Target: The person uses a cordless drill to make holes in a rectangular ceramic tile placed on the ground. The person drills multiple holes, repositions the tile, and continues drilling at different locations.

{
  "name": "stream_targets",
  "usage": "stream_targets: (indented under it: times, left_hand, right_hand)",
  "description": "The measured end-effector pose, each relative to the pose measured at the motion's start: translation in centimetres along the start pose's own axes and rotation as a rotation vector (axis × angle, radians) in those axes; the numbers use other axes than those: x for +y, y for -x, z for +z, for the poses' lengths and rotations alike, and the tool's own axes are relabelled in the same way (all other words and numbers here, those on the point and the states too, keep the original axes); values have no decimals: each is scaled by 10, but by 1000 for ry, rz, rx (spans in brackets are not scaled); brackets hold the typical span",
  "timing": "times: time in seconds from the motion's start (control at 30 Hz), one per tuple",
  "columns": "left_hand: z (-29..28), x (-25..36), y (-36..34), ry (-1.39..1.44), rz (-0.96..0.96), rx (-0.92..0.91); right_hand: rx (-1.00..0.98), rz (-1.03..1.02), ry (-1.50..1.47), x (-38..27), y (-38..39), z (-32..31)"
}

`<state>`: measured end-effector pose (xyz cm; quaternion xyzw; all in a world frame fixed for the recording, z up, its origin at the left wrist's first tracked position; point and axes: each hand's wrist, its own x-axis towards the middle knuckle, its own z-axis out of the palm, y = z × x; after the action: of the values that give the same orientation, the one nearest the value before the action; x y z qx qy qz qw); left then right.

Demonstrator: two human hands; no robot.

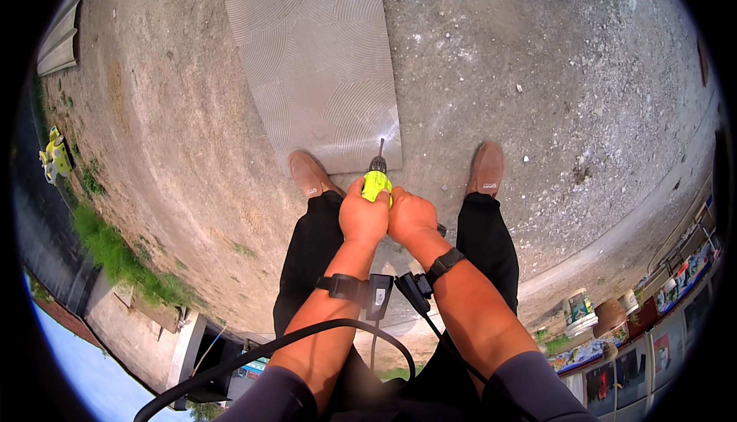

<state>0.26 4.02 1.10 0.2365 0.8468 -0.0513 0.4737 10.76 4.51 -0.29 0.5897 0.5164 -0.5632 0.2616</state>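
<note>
A lime-yellow power drill point(376, 184) with a black chuck points away from me, held between both hands in front of my legs. My left hand point(363, 219) is closed around its left side. My right hand point(413, 215) is closed against its right side, the thumbs close together. From the chuck a thin bit point(381, 148) reaches over the near right corner of a flat grey-brown panel point(307, 69) on the ground. Arc-shaped grooves cover the panel. Whether the bit tip touches it, I cannot tell. My palms hide most of the drill's handle.
My brown shoes stand apart, the left shoe point(309, 174) against the panel's near edge. Rough ground with gravel point(599, 99) lies to the right. A black cable point(307, 331) curves across my left forearm. Weeds point(115, 249) grow at left; a bucket point(580, 311) stands at lower right.
</note>
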Motion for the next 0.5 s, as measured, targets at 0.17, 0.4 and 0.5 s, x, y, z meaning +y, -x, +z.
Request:
stream_targets:
  times: [0.17, 0.4, 0.5]
  left_hand:
    - [-1, 4, 3, -12, 1, 37]
    - [-1, 6, 4, 3, -18, 19]
    - [-2, 7, 3, 13, -16, 15]
  right_hand:
    - [-8, -6, -1, -1, 2, -2]
    - [-6, 2, 0, 0, 1, 0]
    - [0, -2, -5, 0, 1, 0]
